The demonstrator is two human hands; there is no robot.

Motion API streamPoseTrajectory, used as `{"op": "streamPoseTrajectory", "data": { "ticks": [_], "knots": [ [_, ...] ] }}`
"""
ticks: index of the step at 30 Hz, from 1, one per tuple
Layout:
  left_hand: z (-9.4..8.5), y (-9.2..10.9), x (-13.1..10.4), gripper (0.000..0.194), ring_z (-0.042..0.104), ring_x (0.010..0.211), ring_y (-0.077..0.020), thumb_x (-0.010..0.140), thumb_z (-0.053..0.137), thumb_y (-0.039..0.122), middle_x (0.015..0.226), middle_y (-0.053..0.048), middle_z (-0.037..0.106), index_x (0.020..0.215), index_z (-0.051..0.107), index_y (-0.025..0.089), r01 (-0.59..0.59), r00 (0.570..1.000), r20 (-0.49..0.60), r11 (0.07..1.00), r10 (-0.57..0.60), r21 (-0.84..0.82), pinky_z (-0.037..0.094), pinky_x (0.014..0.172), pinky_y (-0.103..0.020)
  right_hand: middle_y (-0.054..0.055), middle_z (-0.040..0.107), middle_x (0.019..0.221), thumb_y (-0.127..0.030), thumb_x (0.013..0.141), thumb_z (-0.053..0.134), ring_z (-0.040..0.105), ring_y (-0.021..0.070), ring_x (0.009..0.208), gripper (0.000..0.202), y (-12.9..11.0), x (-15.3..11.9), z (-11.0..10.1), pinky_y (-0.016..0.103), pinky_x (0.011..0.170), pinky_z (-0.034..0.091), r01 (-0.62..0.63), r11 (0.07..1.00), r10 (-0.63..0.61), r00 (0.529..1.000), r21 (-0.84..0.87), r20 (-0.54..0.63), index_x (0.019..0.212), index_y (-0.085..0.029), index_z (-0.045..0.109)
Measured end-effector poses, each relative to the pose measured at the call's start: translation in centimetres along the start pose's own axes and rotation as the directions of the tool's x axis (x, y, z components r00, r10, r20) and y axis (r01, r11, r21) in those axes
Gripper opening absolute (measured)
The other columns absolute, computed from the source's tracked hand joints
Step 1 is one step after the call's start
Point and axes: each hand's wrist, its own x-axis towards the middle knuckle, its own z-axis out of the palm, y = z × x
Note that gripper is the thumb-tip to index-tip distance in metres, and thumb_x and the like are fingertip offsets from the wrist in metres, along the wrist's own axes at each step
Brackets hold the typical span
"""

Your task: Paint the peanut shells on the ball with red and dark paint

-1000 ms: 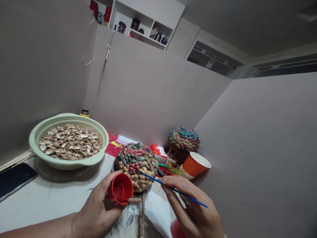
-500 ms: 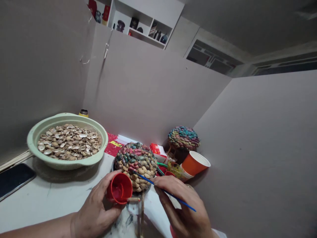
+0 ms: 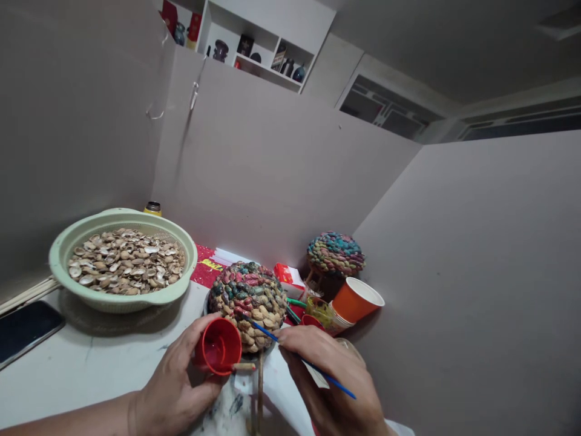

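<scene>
My left hand (image 3: 179,378) is wrapped round a small red cup (image 3: 220,346), tilted so that its inside faces me. Between the fingers of my right hand (image 3: 336,369) is a blue paintbrush (image 3: 313,366). The brush tip meets the side of a dome covered in peanut shells (image 3: 258,297). Red, green and dark paint covers the dome's upper shells, while the lower ones are bare tan. A short thin stick (image 3: 244,366) lies by the cup's rim, and a longer stick (image 3: 260,387) runs down below the dome.
A pale green basket (image 3: 59,257) of loose peanut shells stands at left, near a phone (image 3: 29,333). Behind the right hand are a second painted shell dome (image 3: 336,253), an orange paper cup (image 3: 351,300) and a red-and-white box (image 3: 289,277). Grey walls (image 3: 272,169) enclose the table.
My right hand and the brush's rear end have shifted slightly down and left, with the tip still at the dome. The left hand and red cup are nearly unmoved.
</scene>
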Motion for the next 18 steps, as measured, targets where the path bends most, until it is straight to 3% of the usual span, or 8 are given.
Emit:
{"op": "streamPoseTrajectory", "data": {
  "ticks": [6, 14, 18],
  "knots": [
    [0.1, -0.1, -0.1, 0.072, 0.071, 0.111, -0.023, 0.075, 0.071, 0.017, 0.125, -0.004, 0.07, 0.138, 0.04, 0.036, -0.021, 0.999, -0.04, 1.0, 0.021, 0.004, 0.057, 0.098, -0.037, 0.008, 0.076, 0.091, 0.002, 0.087, 0.056, 0.074, 0.017, 0.085, 0.027, -0.5, 0.4, -1.0, 0.027, 0.079, 0.062, -0.02, 1.0, 0.02, 1.0, 0.001, 0.015, 0.106, -0.016, 0.063],
    [0.6, -1.0, -0.7, 0.06, 0.063, 0.123, -0.0252, 0.091, 0.062, 0.038, 0.135, -0.011, 0.061, 0.144, 0.033, 0.034, 0.086, 0.988, -0.116, 0.991, -0.098, -0.101, 0.051, 0.105, -0.045, 0.011, 0.079, 0.096, 0.004, 0.084, 0.057, 0.077, 0.0197, 0.089, 0.035, -0.3, -0.2, 2.2, 0.032, 0.08, 0.064, 0.059, 0.998, -0.059, 0.997, 0.004, -0.058, 0.113, -0.014, 0.066],
    [0.8, -1.5, -0.6, 0.058, 0.06, 0.124, -0.0271, 0.093, 0.058, 0.043, 0.135, -0.013, 0.058, 0.143, 0.031, 0.031, 0.182, 0.972, -0.113, 0.963, -0.207, -0.197, 0.047, 0.109, -0.052, 0.012, 0.078, 0.095, 0.003, 0.084, 0.059, 0.076, 0.0201, 0.09, 0.032, 0.2, -0.2, 2.7, 0.032, 0.078, 0.063, 0.09, 0.996, -0.091, 0.994, -0.026, -0.058, 0.111, -0.013, 0.067]
  ]
}}
